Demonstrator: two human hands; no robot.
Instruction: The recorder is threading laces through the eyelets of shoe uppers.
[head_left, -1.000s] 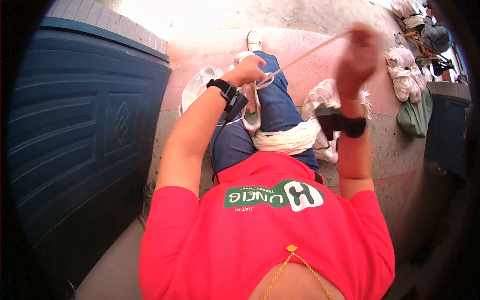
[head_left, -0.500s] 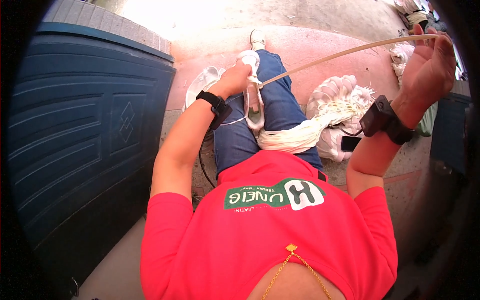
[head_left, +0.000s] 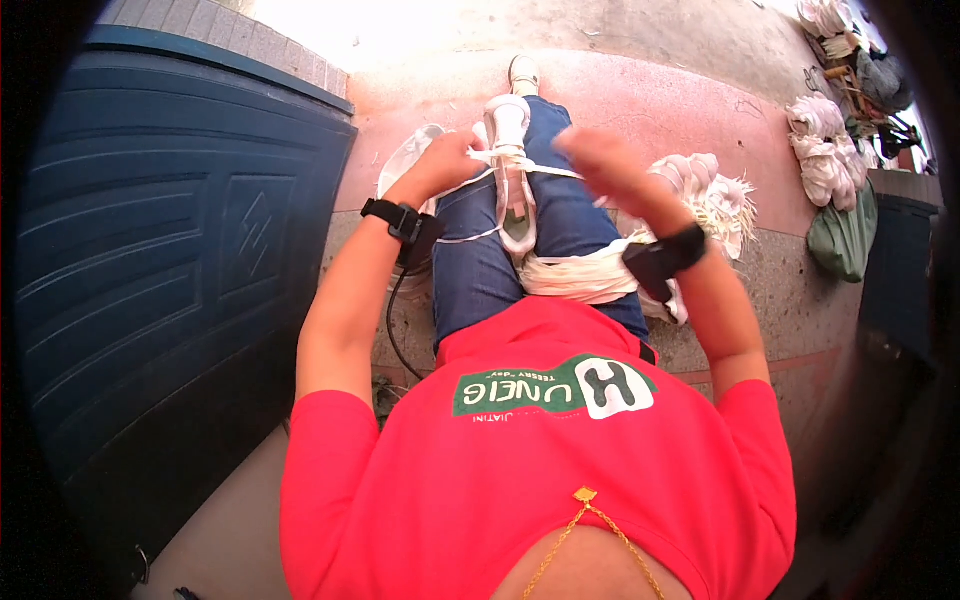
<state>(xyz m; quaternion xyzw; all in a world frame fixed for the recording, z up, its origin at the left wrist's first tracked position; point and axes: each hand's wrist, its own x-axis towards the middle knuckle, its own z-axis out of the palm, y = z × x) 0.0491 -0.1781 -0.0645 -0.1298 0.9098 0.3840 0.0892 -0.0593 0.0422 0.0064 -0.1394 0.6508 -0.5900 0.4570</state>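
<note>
A white shoe [head_left: 517,235] lies lengthwise over my jeans, between my thighs. White flat lace [head_left: 552,171] crosses its upper part and stretches out to both sides. My left hand [head_left: 448,165] is at the shoe's left side, fingers closed on the lace. On the other side my right hand [head_left: 608,165] is raised over my right thigh, close to the lace's right stretch. Motion blurs its fingers, so its grip cannot be made out. A bundle of cream laces [head_left: 575,278] lies across my lap, below the shoe.
White shoes [head_left: 690,175] are heaped on the floor by my right leg, and another white shoe [head_left: 405,165] is by my left. A blue panelled door [head_left: 190,230] stands close at left. Farther right are more white shoes [head_left: 825,150] and a green bag [head_left: 845,235].
My right hand has come down and inward from the far right, where it held the strip taut. The strip now lies lower across the shoe. My left hand has shifted slightly left.
</note>
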